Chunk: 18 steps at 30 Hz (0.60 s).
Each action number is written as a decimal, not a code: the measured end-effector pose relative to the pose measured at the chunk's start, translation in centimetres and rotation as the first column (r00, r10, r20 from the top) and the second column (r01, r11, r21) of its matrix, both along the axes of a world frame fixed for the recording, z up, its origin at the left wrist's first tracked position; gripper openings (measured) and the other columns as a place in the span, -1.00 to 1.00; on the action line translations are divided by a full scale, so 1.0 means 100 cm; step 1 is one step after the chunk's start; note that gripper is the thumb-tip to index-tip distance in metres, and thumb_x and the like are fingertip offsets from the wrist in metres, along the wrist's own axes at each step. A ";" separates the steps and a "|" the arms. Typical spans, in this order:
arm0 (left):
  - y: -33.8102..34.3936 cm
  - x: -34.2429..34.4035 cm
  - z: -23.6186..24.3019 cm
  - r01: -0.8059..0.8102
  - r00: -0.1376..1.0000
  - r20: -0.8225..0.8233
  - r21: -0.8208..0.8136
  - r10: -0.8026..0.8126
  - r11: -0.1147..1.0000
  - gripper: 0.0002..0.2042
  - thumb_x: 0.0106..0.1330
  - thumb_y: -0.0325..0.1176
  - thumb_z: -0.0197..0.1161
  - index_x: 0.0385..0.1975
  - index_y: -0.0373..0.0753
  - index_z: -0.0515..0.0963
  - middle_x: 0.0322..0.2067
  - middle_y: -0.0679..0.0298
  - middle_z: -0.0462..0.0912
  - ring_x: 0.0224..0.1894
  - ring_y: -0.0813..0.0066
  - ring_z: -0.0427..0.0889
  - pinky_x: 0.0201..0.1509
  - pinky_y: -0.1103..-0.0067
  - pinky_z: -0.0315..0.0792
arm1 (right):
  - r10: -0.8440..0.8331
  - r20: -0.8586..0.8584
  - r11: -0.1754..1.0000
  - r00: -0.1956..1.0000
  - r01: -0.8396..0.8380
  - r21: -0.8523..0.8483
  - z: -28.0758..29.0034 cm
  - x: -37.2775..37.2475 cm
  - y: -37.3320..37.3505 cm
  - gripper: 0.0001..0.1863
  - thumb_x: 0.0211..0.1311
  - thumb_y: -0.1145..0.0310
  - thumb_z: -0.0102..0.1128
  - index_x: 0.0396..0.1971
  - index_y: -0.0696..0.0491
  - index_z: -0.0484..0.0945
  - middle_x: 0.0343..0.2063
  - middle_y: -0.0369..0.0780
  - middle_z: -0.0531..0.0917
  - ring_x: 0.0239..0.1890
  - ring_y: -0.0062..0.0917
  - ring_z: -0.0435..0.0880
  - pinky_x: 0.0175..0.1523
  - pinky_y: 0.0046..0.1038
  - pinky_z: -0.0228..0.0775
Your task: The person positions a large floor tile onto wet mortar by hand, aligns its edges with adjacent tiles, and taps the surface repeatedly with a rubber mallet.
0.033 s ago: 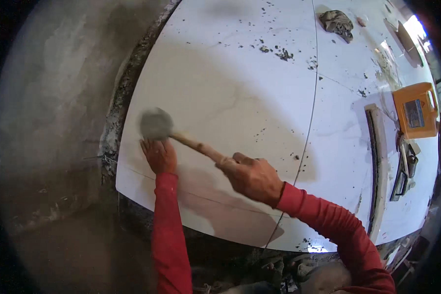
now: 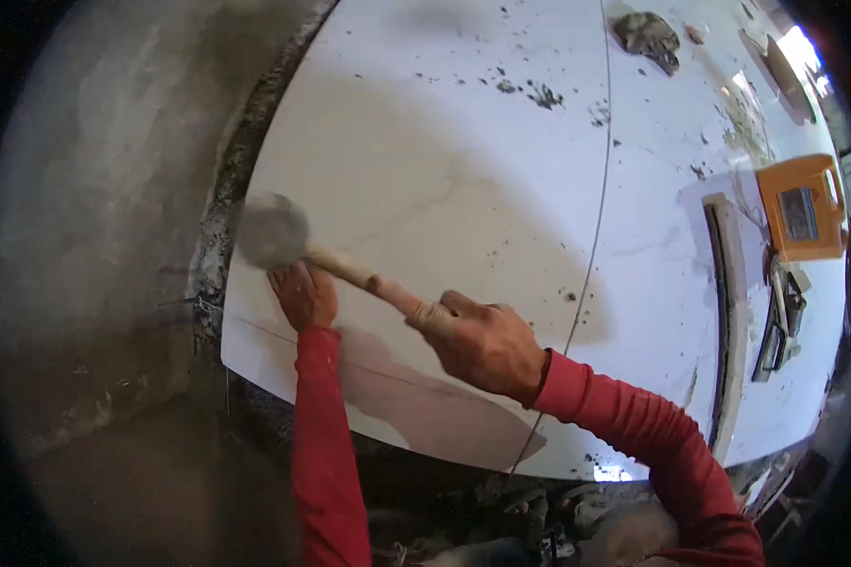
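My right hand (image 2: 487, 352) is closed around the wooden handle of a mallet (image 2: 342, 266). The mallet's round grey head is slightly blurred and hangs over the left side of a large white tile (image 2: 397, 180), just beyond my left hand (image 2: 307, 295). That left hand lies flat on the tile near its left edge, its fingers stretched out and their tips partly hidden by the mallet head. Red sleeves cover both my forearms. Whether the mallet head touches the tile, I cannot tell.
A rough grey wall (image 2: 104, 217) borders the tiles on the left, with a mortar-filled gap between. Dark crumbs (image 2: 544, 96) dot the surface. Farther right are a crumpled cloth or bag (image 2: 648, 40), a long straight bar (image 2: 728, 321), an orange jug (image 2: 802, 210) and several hand tools (image 2: 780, 326).
The mallet head has shifted a little to the left, and my right hand has moved slightly left with it. My left hand stays flat on the tile.
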State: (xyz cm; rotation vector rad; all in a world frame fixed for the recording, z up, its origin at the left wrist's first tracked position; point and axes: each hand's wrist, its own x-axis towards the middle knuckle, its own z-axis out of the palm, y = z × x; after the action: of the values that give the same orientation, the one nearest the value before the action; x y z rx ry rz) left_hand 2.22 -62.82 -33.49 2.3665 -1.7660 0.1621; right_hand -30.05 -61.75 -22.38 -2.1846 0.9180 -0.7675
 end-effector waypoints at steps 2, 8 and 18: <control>0.002 0.004 -0.004 -0.068 0.973 -0.221 -0.001 0.066 0.998 -0.38 0.47 -0.12 0.08 0.49 -0.19 0.20 0.48 0.02 0.25 0.56 0.03 0.11 0.58 0.03 -0.02 | 0.001 -0.025 1.000 1.000 -0.002 -0.030 0.001 -0.001 -0.001 -0.17 0.34 0.41 0.18 0.56 -0.34 0.10 -0.55 -0.17 0.54 -0.68 -0.28 0.54 -0.59 -0.24 0.48; 0.008 0.029 -0.021 -0.083 0.960 0.269 -0.009 0.082 0.997 -0.42 0.53 -0.10 0.04 0.49 -0.15 0.24 0.43 0.02 0.34 0.50 -0.03 0.24 0.52 0.03 0.14 | 0.106 0.035 0.994 0.994 -0.108 0.035 0.006 0.002 0.005 -0.24 0.33 0.34 0.18 0.52 -0.23 0.17 -0.46 -0.10 0.56 -0.56 -0.23 0.64 -0.54 -0.22 0.55; 0.019 0.054 -0.023 0.088 0.992 -0.067 -0.244 -0.108 0.966 -0.42 0.59 -0.06 -0.06 0.52 -0.20 0.19 0.47 0.04 0.31 0.51 0.03 0.23 0.59 0.20 0.07 | 0.157 -0.002 0.984 0.988 -0.157 0.089 0.014 0.021 -0.004 -0.41 0.40 0.32 0.11 0.42 -0.18 0.30 -0.31 0.05 0.62 -0.50 -0.11 0.71 -0.48 -0.16 0.61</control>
State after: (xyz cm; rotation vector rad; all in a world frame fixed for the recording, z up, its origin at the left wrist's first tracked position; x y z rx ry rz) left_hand 7.64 -60.94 -35.81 2.0835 -1.7154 0.2487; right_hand -27.97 -62.15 -20.98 -2.1546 0.7589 -0.6299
